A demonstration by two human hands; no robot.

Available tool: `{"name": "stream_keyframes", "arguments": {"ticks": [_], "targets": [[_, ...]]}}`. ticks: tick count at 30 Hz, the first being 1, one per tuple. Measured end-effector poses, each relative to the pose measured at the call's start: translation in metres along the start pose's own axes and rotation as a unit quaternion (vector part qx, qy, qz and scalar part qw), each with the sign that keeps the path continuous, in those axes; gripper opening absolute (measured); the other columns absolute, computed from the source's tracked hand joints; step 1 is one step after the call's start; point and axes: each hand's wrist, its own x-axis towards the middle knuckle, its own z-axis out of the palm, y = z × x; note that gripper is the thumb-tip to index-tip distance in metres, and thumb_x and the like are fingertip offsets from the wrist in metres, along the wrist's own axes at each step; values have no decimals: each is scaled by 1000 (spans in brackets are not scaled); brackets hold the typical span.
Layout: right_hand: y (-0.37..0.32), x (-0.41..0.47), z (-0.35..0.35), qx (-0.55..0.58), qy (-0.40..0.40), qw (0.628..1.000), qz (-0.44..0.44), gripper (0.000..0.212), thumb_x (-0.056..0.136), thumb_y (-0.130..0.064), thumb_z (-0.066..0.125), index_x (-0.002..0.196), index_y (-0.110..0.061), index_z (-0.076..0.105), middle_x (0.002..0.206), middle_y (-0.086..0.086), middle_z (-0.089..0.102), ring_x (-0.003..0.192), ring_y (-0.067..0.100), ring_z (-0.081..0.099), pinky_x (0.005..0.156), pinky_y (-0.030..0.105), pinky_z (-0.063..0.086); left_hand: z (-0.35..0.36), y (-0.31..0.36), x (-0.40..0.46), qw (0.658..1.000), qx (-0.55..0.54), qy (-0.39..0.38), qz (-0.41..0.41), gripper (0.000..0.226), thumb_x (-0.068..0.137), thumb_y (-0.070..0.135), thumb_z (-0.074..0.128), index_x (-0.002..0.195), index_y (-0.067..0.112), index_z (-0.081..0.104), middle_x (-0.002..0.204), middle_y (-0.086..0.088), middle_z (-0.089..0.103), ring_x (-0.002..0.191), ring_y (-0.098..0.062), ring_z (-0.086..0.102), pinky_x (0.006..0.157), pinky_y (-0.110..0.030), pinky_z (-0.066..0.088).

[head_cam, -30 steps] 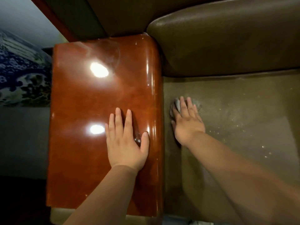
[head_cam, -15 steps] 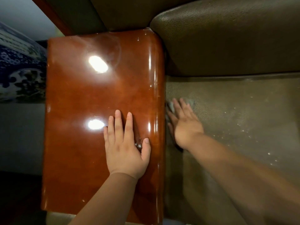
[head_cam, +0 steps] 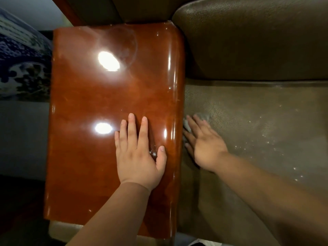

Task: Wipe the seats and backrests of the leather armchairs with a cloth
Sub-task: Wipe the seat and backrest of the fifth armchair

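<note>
Right grip (head_cam: 204, 146) flat, pressing cloth (head_cam: 204, 117) on seat (head_cam: 257, 125), blurred | left grip (head_cam: 140, 153) released on armrest (head_cam: 110, 96) | cloth probably soft, limp: bunch mid-fold

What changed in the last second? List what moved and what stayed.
The right hand slid the cloth a little left along the seat, up against the armrest, fingers flat on it throughout. Nothing was picked up or released. The left hand stayed flat on the armrest, and the white specks on the seat stayed where they were.
</note>
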Motion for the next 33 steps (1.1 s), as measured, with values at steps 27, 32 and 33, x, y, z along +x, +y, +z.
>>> {"name": "stream_keyframes", "arguments": {"ticks": [27, 32, 33], "targets": [[-40, -76, 57, -8, 15, 1000, -16, 63, 102, -38, 48, 160, -15, 37, 172, 16, 4, 158, 40, -2, 129, 50, 2, 2, 1, -3, 999, -26, 40, 14, 82, 96, 61, 39, 168, 27, 18, 177, -4, 5, 163, -27, -1, 132, -48, -1], [14, -95, 48, -35, 73, 996, -23, 62, 100, -40, 56, 156, -17, 44, 170, 15, 21, 158, 34, 14, 127, 47, 15, 2, 1, -3, 998, -29, 59, 19, 82, 96, 61, 37, 167, 25, 20, 177, -5, 6, 163, -28, 1, 132, -50, 1], [26, -89, 39, -32, 89, 994, 48, 64, 105, -41, 47, 162, -19, 31, 172, 15, 11, 159, 34, 4, 127, 45, 7, 2, 1, -3, 998, -29, 61, 19, 82, 96, 60, 37, 167, 25, 20, 177, -5, 7, 163, -28, 2, 132, -50, 2]]}}
